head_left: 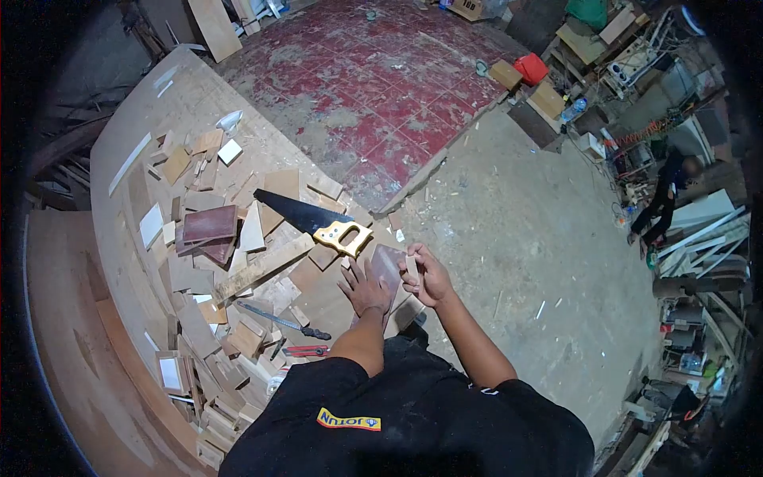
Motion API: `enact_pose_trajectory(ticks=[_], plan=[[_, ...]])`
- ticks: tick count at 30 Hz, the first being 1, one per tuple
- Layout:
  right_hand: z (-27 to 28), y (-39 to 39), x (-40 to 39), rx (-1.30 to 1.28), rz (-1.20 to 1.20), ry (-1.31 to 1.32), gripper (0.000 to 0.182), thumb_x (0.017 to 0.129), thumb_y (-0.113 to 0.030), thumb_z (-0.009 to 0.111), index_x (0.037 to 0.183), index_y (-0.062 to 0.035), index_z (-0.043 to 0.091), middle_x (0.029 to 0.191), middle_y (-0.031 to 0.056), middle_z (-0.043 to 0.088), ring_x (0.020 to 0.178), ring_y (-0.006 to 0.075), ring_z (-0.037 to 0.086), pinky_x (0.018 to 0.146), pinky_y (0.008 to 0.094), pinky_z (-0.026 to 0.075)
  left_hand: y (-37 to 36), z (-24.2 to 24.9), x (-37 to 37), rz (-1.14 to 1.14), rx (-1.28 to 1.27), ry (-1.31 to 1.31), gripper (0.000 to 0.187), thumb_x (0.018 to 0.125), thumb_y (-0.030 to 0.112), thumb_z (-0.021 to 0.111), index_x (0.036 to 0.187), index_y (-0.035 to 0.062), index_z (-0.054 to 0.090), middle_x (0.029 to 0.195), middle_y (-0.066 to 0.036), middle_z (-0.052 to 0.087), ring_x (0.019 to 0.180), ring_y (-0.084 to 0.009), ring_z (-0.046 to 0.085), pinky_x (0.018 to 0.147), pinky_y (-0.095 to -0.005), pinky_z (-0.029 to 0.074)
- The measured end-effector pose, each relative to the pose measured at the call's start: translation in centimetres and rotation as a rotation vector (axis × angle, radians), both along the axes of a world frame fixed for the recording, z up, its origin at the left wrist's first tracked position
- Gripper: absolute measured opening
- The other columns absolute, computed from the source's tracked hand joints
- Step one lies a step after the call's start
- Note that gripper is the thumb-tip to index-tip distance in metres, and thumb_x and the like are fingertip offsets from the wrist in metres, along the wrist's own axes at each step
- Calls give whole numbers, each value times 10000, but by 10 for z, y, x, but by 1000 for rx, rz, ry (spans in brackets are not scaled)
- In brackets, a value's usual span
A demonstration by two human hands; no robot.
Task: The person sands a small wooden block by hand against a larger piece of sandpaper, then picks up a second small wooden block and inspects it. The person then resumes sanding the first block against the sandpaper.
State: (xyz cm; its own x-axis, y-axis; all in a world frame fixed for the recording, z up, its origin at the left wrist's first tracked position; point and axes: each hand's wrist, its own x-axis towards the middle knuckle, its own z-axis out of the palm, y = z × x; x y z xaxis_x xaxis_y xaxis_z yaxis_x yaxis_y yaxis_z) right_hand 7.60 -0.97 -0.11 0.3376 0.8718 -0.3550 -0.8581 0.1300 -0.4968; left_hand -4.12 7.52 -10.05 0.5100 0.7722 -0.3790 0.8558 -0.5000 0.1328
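Note:
My left hand (367,291) lies with its fingers spread on a flat greyish-brown piece (387,261) at the corner of the work table. In my right hand (431,280), the fingers close round a small pale wood piece (412,269), held upright beside that flat piece. A handsaw (306,216) with a black blade and yellow handle rests just beyond my left hand. Nearer my body on the left are a thin dark file-like tool (278,316) and a red-handled tool (307,350).
Wood offcuts, including a long rough strip (266,266) and dark red-brown blocks (210,224), crowd the table (119,207). Red tiled floor (373,87) lies ahead, with grey concrete (517,230) to the right. A person (668,195) is at the far right near stacked boards (707,230).

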Motion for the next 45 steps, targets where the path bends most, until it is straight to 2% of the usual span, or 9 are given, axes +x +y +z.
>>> enact_pose_trajectory(ticks=[7,11,16,23,25,29,34,43,45], plan=[[-11,2,-6,-120,-149,-120,98,948,-199,442,972,-112,480,895,146,617,604,195,501,522,314,420,-1,-7,-2,-17,35,-35,720,911,422,499,1535,194,220,1608,-159,49,1460,-413,86,1150,-607,108],[-7,-2,-4,-61,-115,-118,88,945,-190,445,965,-109,472,868,143,622,595,185,507,511,306,414,-1,-4,-1,-26,48,-14,719,910,423,501,1533,193,226,1606,-163,61,1459,-413,89,1148,-608,107],[-5,1,-6,-282,-186,-199,100,941,-180,410,982,-111,471,835,147,628,556,163,485,485,291,385,-2,-6,-3,-34,70,-17,719,911,426,497,1533,193,225,1608,-162,64,1460,-412,93,1146,-609,107],[-17,-5,-1,-160,-185,-146,138,934,-208,408,957,-102,493,825,118,618,568,166,493,502,296,393,-1,-2,0,-19,22,-8,741,906,423,507,1542,195,204,1607,-169,65,1462,-421,81,1144,-618,102],[-21,-7,0,-131,-180,-246,131,930,-198,418,946,-101,504,827,106,610,591,170,515,531,296,415,-3,-5,-3,-27,26,-2,744,906,423,507,1544,195,199,1606,-173,64,1462,-424,77,1143,-621,101],[-20,-5,-4,-216,-239,-233,101,930,-155,437,947,-98,518,820,95,623,603,139,530,531,274,427,-3,-8,-2,-32,43,-8,743,907,421,500,1544,188,197,1606,-180,57,1461,-430,74,1142,-626,97],[-15,-4,0,-236,-215,-215,64,924,-146,471,921,-88,499,884,111,624,662,180,559,603,298,451,-2,-8,-1,-24,61,-42,742,907,417,499,1544,184,196,1606,-181,52,1462,-430,72,1145,-624,83],[-12,0,-3,-198,-271,-112,67,983,-150,485,970,-85,471,970,161,656,650,162,541,605,289,438,-1,-4,-2,-7,14,-40,738,907,396,506,1541,188,190,1607,-179,49,1465,-421,74,1151,-612,70],[-17,0,-3,-194,-259,-138,80,993,-163,477,983,-84,467,970,162,657,648,155,541,598,282,437,-2,-7,-4,-19,30,-117,711,903,368,526,1518,130,261,1595,-205,68,1452,-454,74,1130,-642,114]])
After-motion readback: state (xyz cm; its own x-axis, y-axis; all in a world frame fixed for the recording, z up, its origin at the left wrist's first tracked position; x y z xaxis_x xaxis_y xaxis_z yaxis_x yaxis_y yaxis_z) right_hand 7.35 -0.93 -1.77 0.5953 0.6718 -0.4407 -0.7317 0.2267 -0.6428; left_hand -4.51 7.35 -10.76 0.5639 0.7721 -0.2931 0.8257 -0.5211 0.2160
